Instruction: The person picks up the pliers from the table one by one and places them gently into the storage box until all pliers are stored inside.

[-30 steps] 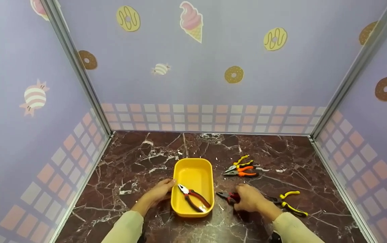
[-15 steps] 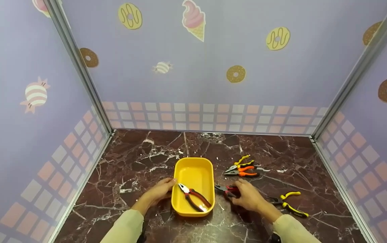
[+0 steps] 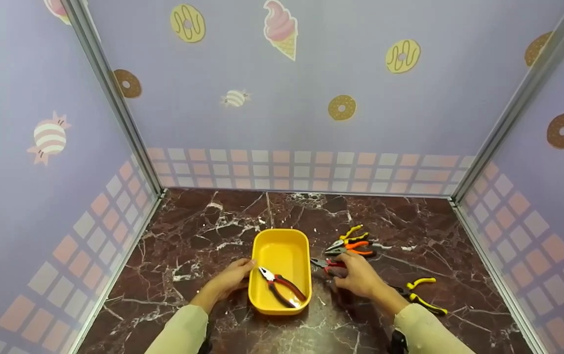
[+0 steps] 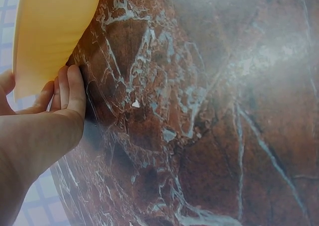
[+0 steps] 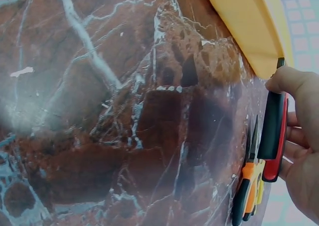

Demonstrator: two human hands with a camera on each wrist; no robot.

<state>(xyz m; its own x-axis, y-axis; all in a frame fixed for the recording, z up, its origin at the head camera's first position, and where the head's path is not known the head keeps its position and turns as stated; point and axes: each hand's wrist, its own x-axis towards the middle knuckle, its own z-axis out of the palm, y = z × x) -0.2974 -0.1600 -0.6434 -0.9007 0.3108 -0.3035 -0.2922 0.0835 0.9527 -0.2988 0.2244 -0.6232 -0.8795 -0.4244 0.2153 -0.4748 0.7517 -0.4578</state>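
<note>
My left hand [image 3: 235,275] holds the left side of a yellow box [image 3: 282,248], thumb at the rim and fingers along the outer wall in the left wrist view [image 4: 55,37]. Inside the box lies one pair of red-and-black pliers [image 3: 272,281], jaws toward the far left. My right hand [image 3: 359,276] grips a second pair of red-and-black pliers [image 3: 336,270] by the handles, just right of the box, with the jaws pointing at its right wall. In the right wrist view, the thumb presses along the black handle [image 5: 270,126], and the fingers are behind it.
Beyond the right hand, orange-handled pliers [image 3: 360,253] and yellow-and-black pliers [image 3: 355,238] lie close together on the marbled table [image 3: 203,221]. Another yellow-and-black pair [image 3: 427,304] lies at the right, its head partly hidden by the right forearm. Patterned walls [image 3: 301,132] enclose the table.
My right hand has lifted the red-and-black pliers and moved them slightly away from me and left, nearer the box. My left hand stays on the box.
</note>
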